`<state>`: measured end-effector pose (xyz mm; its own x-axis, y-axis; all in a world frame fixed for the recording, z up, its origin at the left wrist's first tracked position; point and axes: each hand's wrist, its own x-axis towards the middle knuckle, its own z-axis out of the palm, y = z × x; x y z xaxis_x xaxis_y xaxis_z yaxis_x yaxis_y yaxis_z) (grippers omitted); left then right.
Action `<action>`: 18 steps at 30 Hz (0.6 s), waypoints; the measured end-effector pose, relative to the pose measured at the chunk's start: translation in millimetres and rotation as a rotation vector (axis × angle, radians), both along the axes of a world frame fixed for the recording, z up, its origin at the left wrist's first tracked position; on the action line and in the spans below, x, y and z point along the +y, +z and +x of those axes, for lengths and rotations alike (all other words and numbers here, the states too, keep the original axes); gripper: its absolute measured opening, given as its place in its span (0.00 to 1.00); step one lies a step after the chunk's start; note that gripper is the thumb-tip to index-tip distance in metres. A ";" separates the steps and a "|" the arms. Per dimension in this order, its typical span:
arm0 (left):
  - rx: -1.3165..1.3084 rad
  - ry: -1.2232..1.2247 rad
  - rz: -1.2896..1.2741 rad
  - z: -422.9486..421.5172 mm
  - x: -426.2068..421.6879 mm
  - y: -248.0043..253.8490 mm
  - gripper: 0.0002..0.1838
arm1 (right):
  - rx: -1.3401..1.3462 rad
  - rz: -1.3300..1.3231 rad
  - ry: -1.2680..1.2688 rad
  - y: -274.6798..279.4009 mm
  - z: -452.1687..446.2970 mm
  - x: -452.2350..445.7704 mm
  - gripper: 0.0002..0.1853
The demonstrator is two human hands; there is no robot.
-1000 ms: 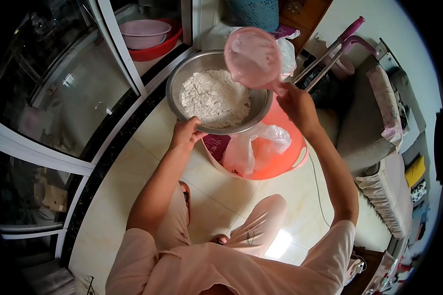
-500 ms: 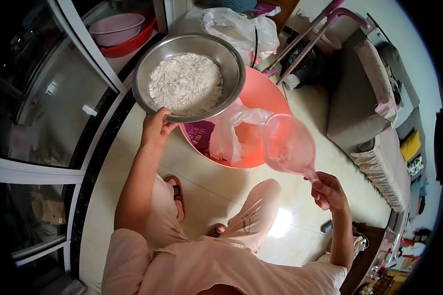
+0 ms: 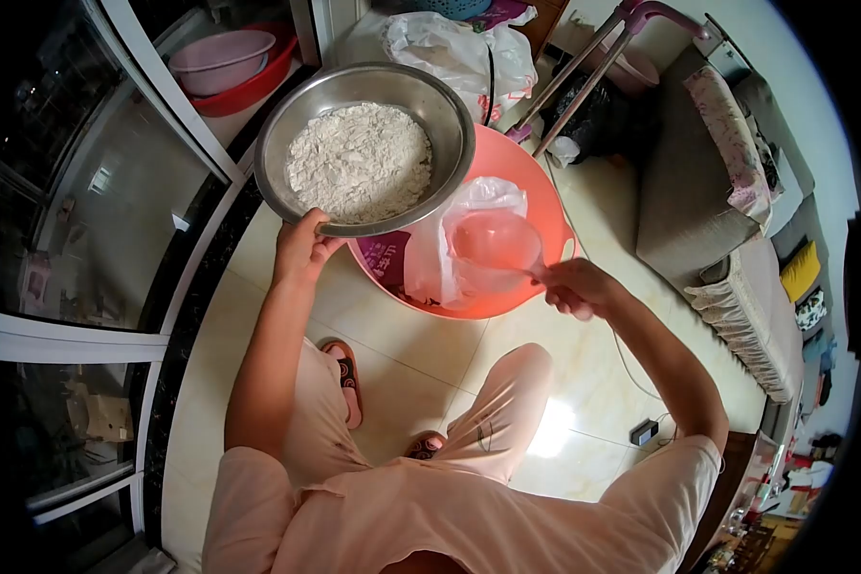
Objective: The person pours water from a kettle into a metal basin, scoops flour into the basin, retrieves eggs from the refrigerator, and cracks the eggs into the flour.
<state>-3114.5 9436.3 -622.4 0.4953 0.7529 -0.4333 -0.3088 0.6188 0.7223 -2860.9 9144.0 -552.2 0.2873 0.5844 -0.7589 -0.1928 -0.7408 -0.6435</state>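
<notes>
My left hand (image 3: 301, 251) grips the near rim of a steel bowl (image 3: 447, 153), which holds a heap of white flour (image 3: 359, 161). The bowl overlaps the left side of a large coral-pink tub (image 3: 538, 191). Closed round the handle of a translucent pink scoop (image 3: 496, 247), my right hand (image 3: 580, 287) is at the tub's right side. The scoop's cup is over the tub, beside a clear plastic bag (image 3: 429, 263). A purple printed packet (image 3: 385, 256) shows inside the tub. Whether the scoop holds anything is unclear.
White plastic bags (image 3: 440, 53) stand behind the tub, beside a metal frame with purple handles (image 3: 584, 91). Glass doors (image 3: 96, 172) run along the left. A grey sofa (image 3: 689, 182) is on the right. A small black box (image 3: 644, 432) lies on the floor.
The scoop has gone from above the bowl, out to the right, then back left over the tub. The bowl, still in my left hand, has shifted left in view.
</notes>
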 end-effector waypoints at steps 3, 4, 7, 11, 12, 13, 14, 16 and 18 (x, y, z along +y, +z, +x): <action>0.037 0.001 -0.007 -1.6 -0.7 3.9 0.17 | -0.202 -0.028 0.114 -13.7 6.0 28.9 0.13; 0.056 0.003 -0.016 -1.9 -2.0 6.4 0.18 | -0.253 -0.039 0.129 -16.3 7.1 36.6 0.13; 0.046 -0.011 0.008 -4.2 -3.9 11.4 0.17 | -0.178 -0.001 0.167 -23.1 10.0 45.6 0.13; 0.040 0.001 -0.008 -6.2 -6.6 15.3 0.17 | -0.081 -0.044 0.156 -16.6 15.2 25.0 0.13; 0.044 0.005 -0.014 -6.8 -7.0 15.5 0.17 | -0.107 -0.084 0.144 -13.0 15.2 19.1 0.13; 0.048 0.006 -0.017 -6.8 -6.8 15.8 0.17 | -0.135 -0.122 0.129 -9.4 14.8 16.4 0.12; 0.044 0.006 -0.012 -7.3 -6.1 14.1 0.16 | -0.166 -0.129 0.132 -6.6 10.6 17.0 0.12; 0.033 -0.006 0.001 -6.5 -4.4 10.7 0.16 | -0.283 -0.087 0.236 -0.8 4.9 22.7 0.12; 0.020 0.003 0.006 -4.5 -6.4 14.9 0.15 | -0.485 -0.053 0.348 -0.2 -0.6 29.7 0.11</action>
<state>-3119.0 9429.8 -607.5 0.4840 0.7572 -0.4386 -0.2963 0.6134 0.7321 -2861.5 9173.7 -552.4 0.4066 0.6717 -0.6193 0.3738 -0.7408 -0.5581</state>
